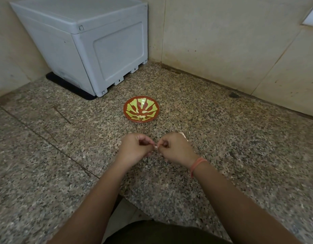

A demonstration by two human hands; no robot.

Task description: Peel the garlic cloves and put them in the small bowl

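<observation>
A small red bowl (129,104) with a yellow-green pattern sits on the speckled granite counter (222,138), and a few pale peeled cloves (143,112) lie inside it. Nearer to me, my left hand (134,148) and my right hand (175,148) meet fingertip to fingertip just above the counter. Both pinch a small whitish garlic clove (156,146) between them; most of it is hidden by the fingers. A pale scrap (182,133) peeks out behind my right hand. An orange band circles my right wrist.
A grey plastic box (92,43) on a black mat (67,85) fills the back left corner. Beige tiled walls (231,41) close the counter at the back and right. The counter's front edge has a notch near my body.
</observation>
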